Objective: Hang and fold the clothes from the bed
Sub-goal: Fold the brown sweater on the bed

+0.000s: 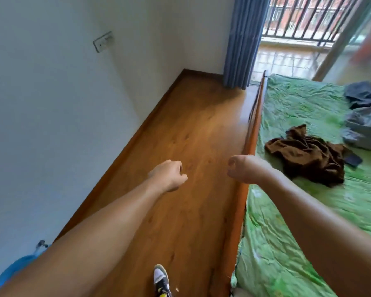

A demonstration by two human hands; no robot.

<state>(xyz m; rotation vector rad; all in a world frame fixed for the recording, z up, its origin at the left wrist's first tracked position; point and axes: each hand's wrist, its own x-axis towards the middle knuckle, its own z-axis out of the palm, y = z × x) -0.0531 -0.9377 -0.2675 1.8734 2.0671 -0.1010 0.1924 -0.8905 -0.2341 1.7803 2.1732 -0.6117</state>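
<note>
A crumpled brown garment [308, 155] lies on the bed's green sheet [287, 243] at right. Blue and grey clothes [364, 116] are heaped further back at the right edge. A small dark item [353, 160] lies beside the brown garment. My left hand [169, 175] hovers over the wooden floor with its fingers curled, holding nothing. My right hand [243, 169] hangs above the bed's wooden side rail [250, 133], also curled and empty, a short way left of the brown garment.
A wooden floor strip [180, 146] runs between the white wall [51, 103] and the bed. A blue curtain [242, 39] hangs at the far end by a balcony door with railings [304, 20]. My shoe [162, 279] shows at the bottom. A blue object [11, 273] sits bottom left.
</note>
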